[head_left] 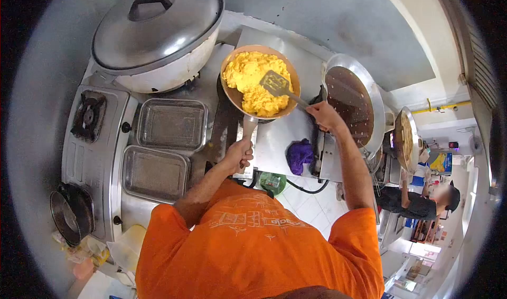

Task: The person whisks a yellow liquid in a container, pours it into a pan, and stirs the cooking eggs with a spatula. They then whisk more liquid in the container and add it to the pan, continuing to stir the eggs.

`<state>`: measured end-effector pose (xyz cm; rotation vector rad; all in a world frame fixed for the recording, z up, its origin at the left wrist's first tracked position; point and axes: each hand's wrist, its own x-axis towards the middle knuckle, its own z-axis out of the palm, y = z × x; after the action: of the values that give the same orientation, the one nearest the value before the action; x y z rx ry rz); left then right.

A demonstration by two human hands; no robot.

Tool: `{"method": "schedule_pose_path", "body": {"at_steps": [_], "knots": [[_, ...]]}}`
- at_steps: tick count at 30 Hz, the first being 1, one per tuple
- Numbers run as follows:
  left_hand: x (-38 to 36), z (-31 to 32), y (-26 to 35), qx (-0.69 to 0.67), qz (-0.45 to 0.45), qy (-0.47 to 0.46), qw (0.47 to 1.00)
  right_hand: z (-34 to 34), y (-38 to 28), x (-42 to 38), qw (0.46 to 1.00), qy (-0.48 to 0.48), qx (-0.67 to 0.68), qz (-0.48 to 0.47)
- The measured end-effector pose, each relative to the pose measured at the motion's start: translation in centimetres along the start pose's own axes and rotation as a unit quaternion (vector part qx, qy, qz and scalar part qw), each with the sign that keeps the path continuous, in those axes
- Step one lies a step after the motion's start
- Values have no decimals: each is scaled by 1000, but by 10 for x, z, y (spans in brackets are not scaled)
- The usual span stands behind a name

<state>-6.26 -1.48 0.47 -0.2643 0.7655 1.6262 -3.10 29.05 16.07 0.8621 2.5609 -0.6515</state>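
My left hand is wrapped round the handle of a frying pan, which sits over a burner on the steel counter. Yellow scrambled eggs cover much of the pan's inside. In my right hand is the handle of a dark slotted spatula. Its blade lies on the right part of the eggs, tilted across the pan.
A large lidded pot stands at back left, above two wire-mesh trays. Right of the pan are a wide pan of dark liquid and a purple cloth. Another person stands at far right.
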Motion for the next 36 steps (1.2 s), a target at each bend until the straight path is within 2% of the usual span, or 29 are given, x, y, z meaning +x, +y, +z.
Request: {"method": "schedule_pose_path", "body": {"at_steps": [1,4,7,10,13,16,19,22,25,28,31,34,36], "knots": [[0,-1,0,-5,0,-6,1000,-8,2,-2,999,8,-45,-14],[0,1,1,2,-6,-4,1000,-32,-1,-26,939,153,-217,-220],[-6,9,6,34,-11,34,999,-48,-68,-95,931,139,-296,-163],[1,0,-2,45,21,8,999,-28,-92,-116,901,72,-400,-151],[-5,3,-1,16,19,18,1000,18,-93,-113,870,118,-422,-228],[-3,4,-1,21,22,54,998,65,-99,-91,870,155,-395,-252],[12,-11,-9,29,23,25,999,101,-124,-63,925,136,-305,-182],[-1,0,-1,106,8,57,993,88,-129,-28,914,136,-336,-180],[-3,3,3,47,5,30,998,66,-101,5,927,192,-287,-148],[-15,15,13,63,3,47,997,41,-79,23,962,103,-246,-58],[-8,4,11,27,-15,-7,999,-1,-66,17,914,11,-371,-165],[-4,0,7,11,-17,-9,1000,-35,-78,-5,957,27,-286,-40],[0,-2,7,9,-20,-10,1000,-55,-28,17,876,103,-391,-265]]}}
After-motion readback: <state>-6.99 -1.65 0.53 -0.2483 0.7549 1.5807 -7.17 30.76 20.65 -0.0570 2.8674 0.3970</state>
